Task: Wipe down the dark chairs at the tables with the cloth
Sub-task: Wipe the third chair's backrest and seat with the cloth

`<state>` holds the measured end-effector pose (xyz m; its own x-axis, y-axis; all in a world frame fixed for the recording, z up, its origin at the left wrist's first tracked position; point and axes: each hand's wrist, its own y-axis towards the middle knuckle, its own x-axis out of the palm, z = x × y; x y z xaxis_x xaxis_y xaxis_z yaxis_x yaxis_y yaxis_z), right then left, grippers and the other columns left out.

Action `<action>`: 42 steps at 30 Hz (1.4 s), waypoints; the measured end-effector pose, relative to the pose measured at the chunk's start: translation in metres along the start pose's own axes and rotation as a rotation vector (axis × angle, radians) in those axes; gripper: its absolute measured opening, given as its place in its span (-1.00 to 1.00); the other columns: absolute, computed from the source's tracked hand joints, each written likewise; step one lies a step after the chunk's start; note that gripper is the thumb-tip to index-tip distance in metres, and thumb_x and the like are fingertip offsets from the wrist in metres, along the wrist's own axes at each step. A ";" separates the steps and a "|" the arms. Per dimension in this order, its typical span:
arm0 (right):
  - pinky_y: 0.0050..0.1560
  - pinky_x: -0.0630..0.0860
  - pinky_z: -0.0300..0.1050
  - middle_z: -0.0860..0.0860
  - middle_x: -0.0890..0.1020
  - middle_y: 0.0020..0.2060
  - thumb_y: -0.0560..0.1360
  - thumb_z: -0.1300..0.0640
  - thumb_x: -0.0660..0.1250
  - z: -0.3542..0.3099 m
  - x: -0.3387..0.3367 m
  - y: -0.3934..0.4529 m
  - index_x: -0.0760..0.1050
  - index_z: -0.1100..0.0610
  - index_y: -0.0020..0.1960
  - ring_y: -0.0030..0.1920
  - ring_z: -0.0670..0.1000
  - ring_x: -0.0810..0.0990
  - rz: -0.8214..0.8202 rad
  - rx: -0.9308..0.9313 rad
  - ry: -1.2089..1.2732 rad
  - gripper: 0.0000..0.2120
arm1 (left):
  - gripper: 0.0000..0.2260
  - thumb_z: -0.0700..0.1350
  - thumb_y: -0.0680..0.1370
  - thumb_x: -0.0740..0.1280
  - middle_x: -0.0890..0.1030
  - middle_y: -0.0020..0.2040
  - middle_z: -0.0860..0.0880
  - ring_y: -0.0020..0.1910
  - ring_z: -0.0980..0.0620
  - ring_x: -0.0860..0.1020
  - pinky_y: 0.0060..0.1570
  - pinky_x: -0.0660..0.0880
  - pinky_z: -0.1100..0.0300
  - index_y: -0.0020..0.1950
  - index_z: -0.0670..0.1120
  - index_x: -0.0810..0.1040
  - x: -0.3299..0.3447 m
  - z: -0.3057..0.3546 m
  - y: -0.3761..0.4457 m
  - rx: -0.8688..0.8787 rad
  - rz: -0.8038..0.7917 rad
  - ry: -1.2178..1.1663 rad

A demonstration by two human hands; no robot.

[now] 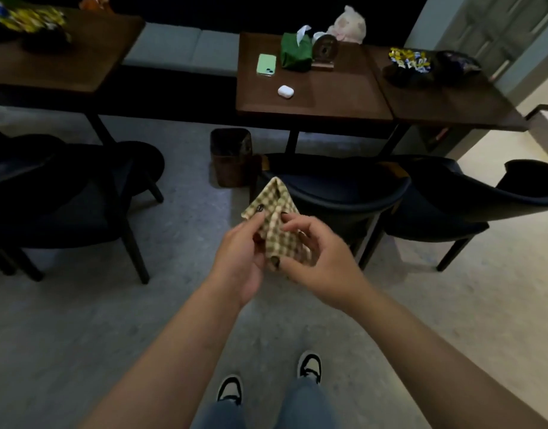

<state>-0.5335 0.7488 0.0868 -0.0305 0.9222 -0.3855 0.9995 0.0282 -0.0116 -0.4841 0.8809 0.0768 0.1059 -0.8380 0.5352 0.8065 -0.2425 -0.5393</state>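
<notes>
The cloth (277, 224), checked and crumpled, is pinched between the left hand (241, 258) and right hand (316, 261), held above the floor before a dark chair (343, 193). Beside that chair's left edge stands a brown bin (232, 159), its contents too dark to see.

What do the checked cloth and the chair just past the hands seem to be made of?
Cloth: soft woven fabric, matte, tan-and-cream check; it folds and drapes limply between the left hand and right hand.
Chair: dark, smooth curved back with a faint sheen, probably leather or vinyl; too dim to be sure.
</notes>
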 end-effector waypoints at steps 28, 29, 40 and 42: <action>-0.15 0.59 -0.25 -0.08 0.68 -0.13 0.41 0.05 0.47 -0.058 0.203 0.091 0.53 -0.07 -0.04 -0.12 -0.15 0.65 0.066 0.202 0.171 -0.83 | -0.28 0.27 0.62 -0.13 0.60 0.23 -0.22 0.29 -0.13 0.52 0.30 0.43 -0.07 0.30 -0.26 0.53 -0.186 0.112 -0.011 0.002 -0.138 0.010; -0.13 0.60 -0.20 -0.06 0.69 -0.15 0.40 0.09 0.47 -0.061 0.220 0.109 0.54 -0.05 -0.07 -0.12 -0.11 0.66 0.092 0.230 0.196 -0.84 | -0.24 0.30 0.60 -0.15 0.59 0.24 -0.22 0.31 -0.13 0.51 0.32 0.42 -0.06 0.29 -0.26 0.54 -0.203 0.130 0.000 -0.008 -0.167 0.024; -0.22 0.56 -0.14 -0.01 0.71 -0.17 0.50 0.20 0.32 -0.074 0.370 0.293 0.61 0.10 -0.04 -0.12 0.01 0.69 0.327 0.650 0.594 -0.90 | -0.62 0.07 0.68 0.06 0.56 0.31 -0.06 0.28 0.03 0.52 0.37 0.37 -0.03 0.37 -0.06 0.47 -0.342 0.311 0.128 -0.032 0.023 0.518; -0.19 0.57 -0.11 -0.02 0.71 -0.16 0.51 0.19 0.32 -0.071 0.380 0.312 0.61 0.08 -0.06 -0.10 0.02 0.68 0.341 0.689 0.589 -0.90 | -0.65 0.01 0.67 0.12 0.54 0.33 -0.05 0.30 0.04 0.50 0.37 0.37 0.01 0.41 -0.08 0.44 -0.359 0.333 0.148 0.009 0.091 0.584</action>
<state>-0.2333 1.1357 0.0016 0.4532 0.8898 0.0537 0.7297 -0.3357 -0.5956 -0.2089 1.3090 0.0216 -0.1608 -0.9862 0.0385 0.8146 -0.1546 -0.5591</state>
